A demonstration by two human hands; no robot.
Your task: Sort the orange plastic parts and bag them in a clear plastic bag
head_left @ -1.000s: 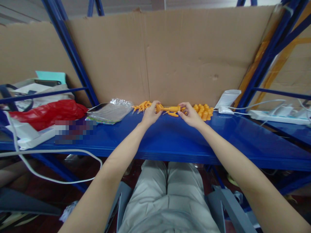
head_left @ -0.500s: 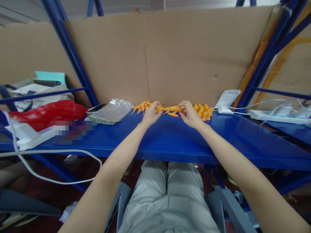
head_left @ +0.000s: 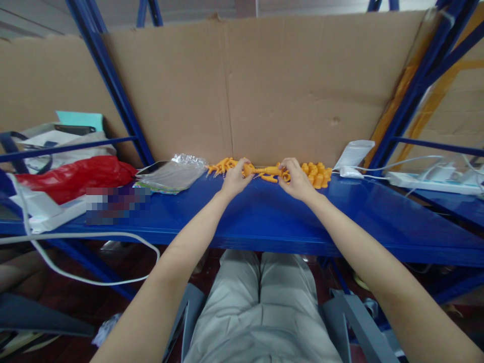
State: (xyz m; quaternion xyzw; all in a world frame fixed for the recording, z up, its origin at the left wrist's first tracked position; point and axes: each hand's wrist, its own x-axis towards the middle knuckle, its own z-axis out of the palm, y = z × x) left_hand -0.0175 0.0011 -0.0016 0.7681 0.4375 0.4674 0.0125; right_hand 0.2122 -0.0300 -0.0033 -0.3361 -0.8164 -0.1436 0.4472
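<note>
Both my hands reach to the back of a blue shelf [head_left: 264, 217]. My left hand [head_left: 235, 179] pinches one end of a small orange plastic toy piece [head_left: 264, 171], and my right hand [head_left: 297, 179] is closed on its other end. A pile of thin orange parts [head_left: 221, 165] lies just left of my left hand. A cluster of chunkier orange parts [head_left: 317, 174] sits right of my right hand.
Clear plastic bags [head_left: 172, 174] lie to the left, beside a red bag [head_left: 75, 176]. A white pouch [head_left: 355, 153], a cable and a power strip [head_left: 431, 182] are on the right. A cardboard wall [head_left: 264, 85] backs the shelf between blue uprights.
My right hand has closed in slightly on the orange piece and shifted a little left. My left hand has hardly moved.
</note>
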